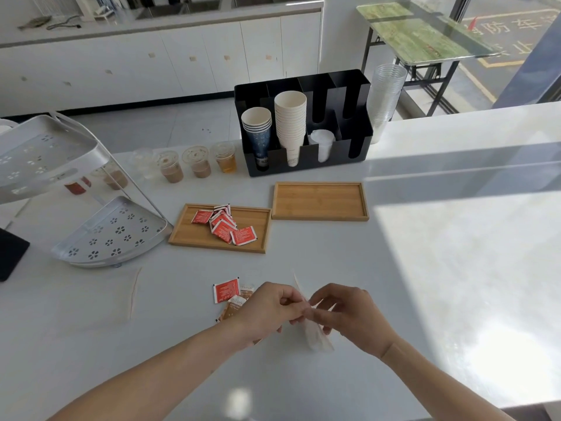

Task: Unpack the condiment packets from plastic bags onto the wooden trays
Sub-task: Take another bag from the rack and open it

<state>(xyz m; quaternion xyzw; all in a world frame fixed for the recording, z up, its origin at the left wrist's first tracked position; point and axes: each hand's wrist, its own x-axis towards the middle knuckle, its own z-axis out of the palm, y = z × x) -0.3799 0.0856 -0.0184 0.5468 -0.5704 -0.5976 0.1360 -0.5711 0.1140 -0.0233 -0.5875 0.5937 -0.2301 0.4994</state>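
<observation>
Both hands meet low over the white counter (334,253). The left hand (267,311) and right hand (349,314) each have a pinching grip on a clear plastic bag (315,335) (it looks thin and crumpled). Beside the left hand lie a red packet (226,290) and some brown packets (235,306). More red packets (226,224) sit piled on the left wooden tray (194,235). The right wooden tray (318,202) is just beside it.

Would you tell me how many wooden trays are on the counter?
2: the left tray holds red packets; the right tray, beside it, is bare.
</observation>
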